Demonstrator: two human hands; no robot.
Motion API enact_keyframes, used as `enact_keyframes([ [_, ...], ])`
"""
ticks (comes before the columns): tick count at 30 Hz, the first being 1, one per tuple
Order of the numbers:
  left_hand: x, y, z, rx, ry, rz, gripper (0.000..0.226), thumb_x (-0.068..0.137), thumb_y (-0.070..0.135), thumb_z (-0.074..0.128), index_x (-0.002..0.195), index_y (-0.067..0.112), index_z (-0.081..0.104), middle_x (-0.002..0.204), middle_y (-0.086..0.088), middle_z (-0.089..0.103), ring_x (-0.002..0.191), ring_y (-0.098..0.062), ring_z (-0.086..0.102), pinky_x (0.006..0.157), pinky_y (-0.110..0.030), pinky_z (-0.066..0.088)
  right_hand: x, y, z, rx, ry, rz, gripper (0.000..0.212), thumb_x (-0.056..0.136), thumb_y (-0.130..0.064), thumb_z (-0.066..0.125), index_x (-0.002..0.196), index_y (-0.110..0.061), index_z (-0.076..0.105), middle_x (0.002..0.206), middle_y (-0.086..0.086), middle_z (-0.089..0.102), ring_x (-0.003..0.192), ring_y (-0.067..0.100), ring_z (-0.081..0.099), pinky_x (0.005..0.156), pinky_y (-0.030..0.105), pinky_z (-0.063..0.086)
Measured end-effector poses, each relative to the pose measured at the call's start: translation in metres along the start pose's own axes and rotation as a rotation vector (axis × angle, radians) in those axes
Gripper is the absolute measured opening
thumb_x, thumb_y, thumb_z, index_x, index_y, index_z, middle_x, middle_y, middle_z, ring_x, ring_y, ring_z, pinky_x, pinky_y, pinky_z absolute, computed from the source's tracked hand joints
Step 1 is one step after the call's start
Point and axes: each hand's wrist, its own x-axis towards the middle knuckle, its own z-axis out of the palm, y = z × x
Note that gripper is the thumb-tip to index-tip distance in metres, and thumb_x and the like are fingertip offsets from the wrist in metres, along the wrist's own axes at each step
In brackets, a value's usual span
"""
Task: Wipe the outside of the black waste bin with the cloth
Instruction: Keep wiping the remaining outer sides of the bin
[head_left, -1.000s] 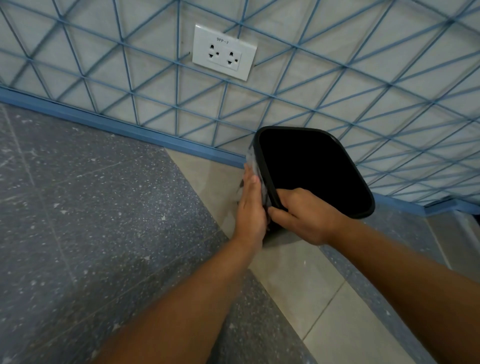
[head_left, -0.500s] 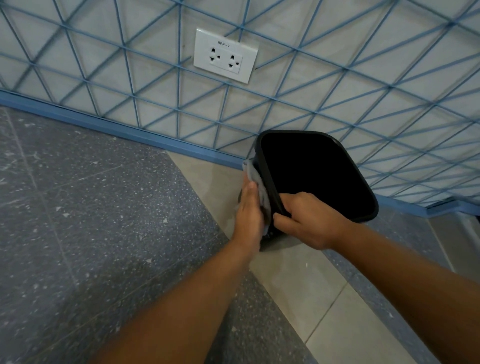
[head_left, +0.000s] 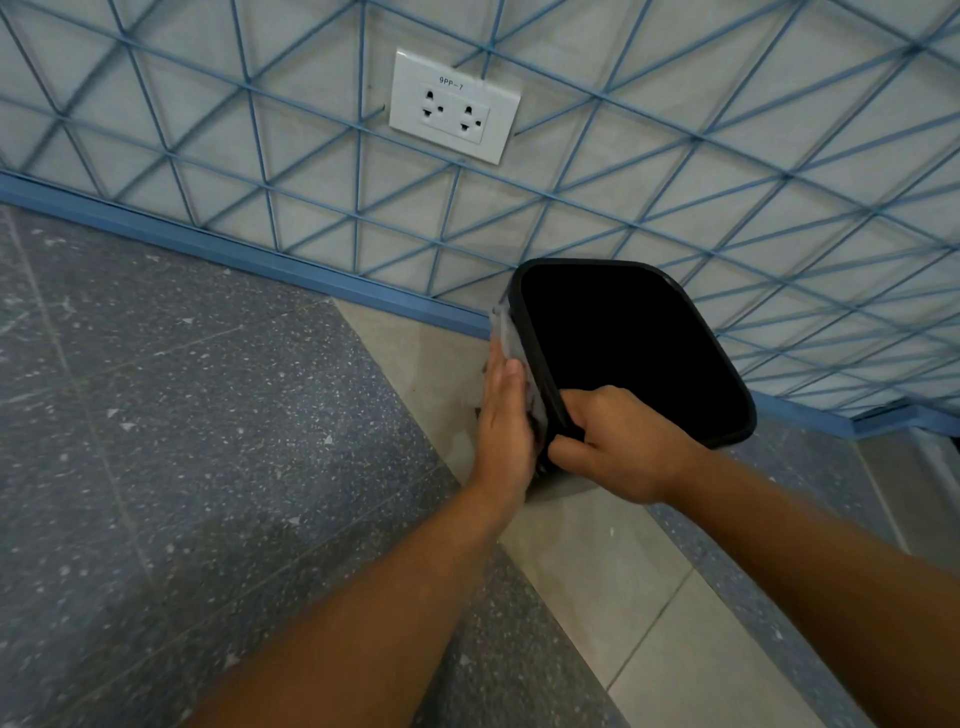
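The black waste bin (head_left: 634, 353) stands on the floor by the wall, its dark opening facing up toward me. My right hand (head_left: 618, 447) grips the bin's near rim, fingers curled over the edge. My left hand (head_left: 506, 421) lies flat with straight fingers against the bin's left outer side. It presses a pale grey cloth (head_left: 511, 338) against that side. The cloth shows above and beside the fingertips; most of it is hidden under the hand.
A wall with a blue diamond grid (head_left: 311, 171) rises just behind the bin, with a white double socket (head_left: 454, 106) and a blue skirting strip (head_left: 249, 254). The floor is speckled grey tile (head_left: 182, 415) with a beige strip (head_left: 623, 571) under the bin.
My left hand with the cloth has shifted slightly along the bin's left side, more cloth showing above the fingers. My right hand keeps its grip on the rim.
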Motion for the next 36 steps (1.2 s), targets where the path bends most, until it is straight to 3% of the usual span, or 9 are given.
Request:
enact_keyframes([
  [3, 0.020, 0.008, 0.002, -0.073, 0.031, -0.116, 0.051, 0.115, 0.035, 0.033, 0.163, 0.019, 0.040, 0.165, -0.008, 0.048, 0.153, -0.022, 0.047, 0.131, -0.044, 0.034, 0.002, 0.001, -0.001, 0.017, 0.006, 0.011, 0.018, 0.074, -0.040, 0.050, 0.067, -0.023, 0.047, 0.060, 0.000, 0.056, 0.055, 0.017, 0.054, 0.053, 0.040, 0.046],
  [7, 0.007, 0.013, 0.008, -0.011, -0.003, 0.096, 0.053, 0.114, 0.033, 0.034, 0.166, 0.024, 0.030, 0.174, 0.006, 0.032, 0.159, -0.005, 0.031, 0.131, -0.022, 0.027, 0.002, 0.000, -0.001, 0.009, -0.017, -0.001, 0.016, 0.075, -0.037, 0.052, 0.072, -0.021, 0.051, 0.064, 0.001, 0.058, 0.057, 0.017, 0.056, 0.056, 0.039, 0.046],
  [11, 0.024, 0.007, 0.000, -0.030, 0.069, -0.086, 0.050, 0.115, 0.035, 0.035, 0.161, 0.019, 0.043, 0.162, -0.008, 0.052, 0.150, -0.022, 0.051, 0.129, -0.042, 0.036, 0.005, 0.002, -0.001, -0.011, -0.007, 0.010, 0.021, 0.075, -0.037, 0.053, 0.072, -0.016, 0.051, 0.063, 0.003, 0.057, 0.057, 0.020, 0.055, 0.058, 0.043, 0.048],
  [15, 0.008, 0.014, 0.010, 0.018, 0.014, 0.082, 0.057, 0.112, 0.039, 0.036, 0.166, 0.024, 0.031, 0.174, 0.003, 0.033, 0.161, -0.013, 0.032, 0.135, -0.037, 0.024, 0.005, 0.002, -0.002, 0.003, -0.016, -0.013, 0.019, 0.073, -0.037, 0.052, 0.070, -0.019, 0.050, 0.061, -0.001, 0.055, 0.054, 0.016, 0.053, 0.053, 0.036, 0.043],
  [19, 0.014, 0.001, 0.001, 0.031, 0.094, -0.085, 0.050, 0.115, 0.035, 0.035, 0.161, 0.017, 0.043, 0.162, -0.011, 0.051, 0.152, -0.025, 0.048, 0.130, -0.046, 0.034, 0.005, 0.002, -0.002, -0.018, -0.003, 0.021, 0.020, 0.070, -0.043, 0.049, 0.066, -0.023, 0.045, 0.059, 0.000, 0.054, 0.054, 0.017, 0.053, 0.053, 0.038, 0.044],
  [25, 0.004, -0.005, 0.006, 0.066, 0.014, 0.035, 0.055, 0.115, 0.037, 0.033, 0.167, 0.020, 0.030, 0.171, -0.006, 0.038, 0.161, -0.022, 0.034, 0.134, -0.046, 0.025, 0.006, 0.003, -0.001, -0.015, -0.013, 0.000, 0.019, 0.072, -0.041, 0.050, 0.069, -0.022, 0.048, 0.061, -0.001, 0.055, 0.055, 0.016, 0.053, 0.055, 0.040, 0.046],
  [28, 0.020, -0.004, -0.001, -0.046, 0.030, -0.107, 0.050, 0.116, 0.030, 0.031, 0.165, 0.020, 0.035, 0.168, -0.012, 0.043, 0.157, -0.027, 0.040, 0.133, -0.048, 0.028, 0.007, 0.005, -0.002, -0.021, -0.002, 0.020, 0.021, 0.070, -0.042, 0.049, 0.067, -0.022, 0.046, 0.061, 0.001, 0.055, 0.056, 0.020, 0.054, 0.057, 0.043, 0.048],
  [32, 0.014, 0.010, 0.007, -0.047, -0.026, 0.046, 0.059, 0.110, 0.040, 0.037, 0.167, 0.028, 0.027, 0.175, 0.006, 0.030, 0.162, -0.012, 0.029, 0.135, -0.039, 0.023, 0.007, 0.005, -0.001, -0.003, -0.009, -0.011, 0.017, 0.072, -0.040, 0.050, 0.069, -0.023, 0.049, 0.061, -0.001, 0.057, 0.055, 0.017, 0.055, 0.054, 0.038, 0.046],
  [36, 0.016, -0.001, 0.000, -0.066, -0.012, -0.046, 0.051, 0.117, 0.031, 0.030, 0.166, 0.018, 0.033, 0.167, -0.012, 0.045, 0.156, -0.027, 0.043, 0.132, -0.048, 0.029, 0.005, 0.005, -0.002, -0.017, -0.009, 0.001, 0.017, 0.072, -0.041, 0.050, 0.065, -0.028, 0.042, 0.058, -0.004, 0.051, 0.053, 0.014, 0.052, 0.052, 0.033, 0.040],
])
